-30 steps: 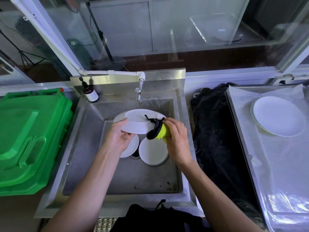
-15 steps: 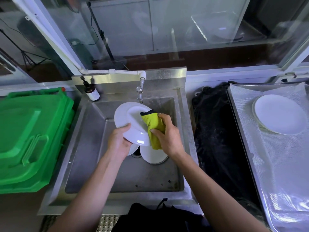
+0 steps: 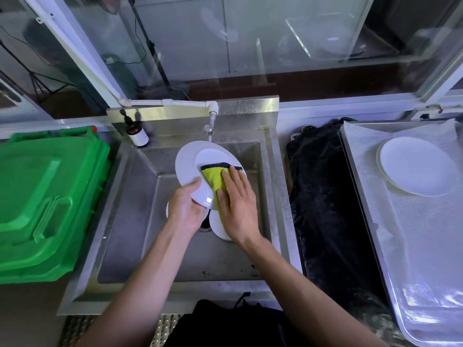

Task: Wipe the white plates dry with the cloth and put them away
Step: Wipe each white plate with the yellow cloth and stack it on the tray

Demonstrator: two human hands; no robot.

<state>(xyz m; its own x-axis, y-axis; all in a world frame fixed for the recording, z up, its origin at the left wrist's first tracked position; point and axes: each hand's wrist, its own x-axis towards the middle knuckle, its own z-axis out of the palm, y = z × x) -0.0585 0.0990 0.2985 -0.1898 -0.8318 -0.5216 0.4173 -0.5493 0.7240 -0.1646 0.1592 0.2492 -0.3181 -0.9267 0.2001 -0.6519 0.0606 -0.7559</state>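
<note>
Two hands work over the steel sink (image 3: 140, 186) at frame centre. We see the left hand (image 3: 186, 209) gripping the lower rim of a tilted white plate (image 3: 193, 164), thumb on its face. The right hand (image 3: 236, 204) lies flat, fingers extended together, pressing a yellow-green cloth (image 3: 213, 177) against the plate. More white plates (image 3: 219, 226) lie in the basin below the hands. Another dried plate (image 3: 416, 166) rests on the lined tray (image 3: 426, 246) at right.
</note>
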